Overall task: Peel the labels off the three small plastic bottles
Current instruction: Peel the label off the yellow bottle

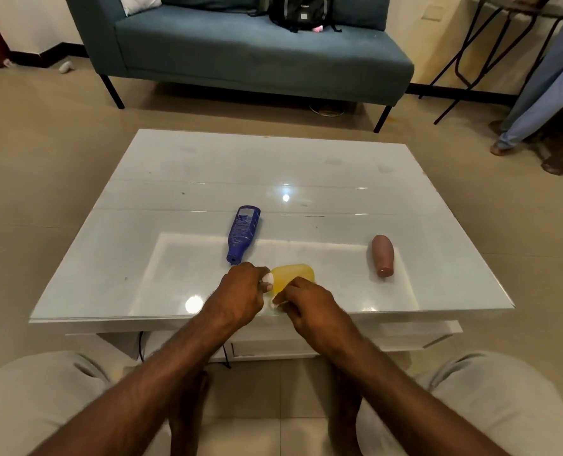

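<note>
yellow bottle: lying on its side near the front edge of the counter, between both hands.
left hand: fingers curled round the bottle's white cap end, holding it steady.
right hand: fingers pinching a pale strip at the bottle's near side, probably the label.
step: likely peeling this bottle's label.
next move: a slow, low pull while the left hand braces the bottle.
blue bottle: lying just beyond, printed label showing.
brown bottle: lying well apart to the right, no hand on it.
</note>
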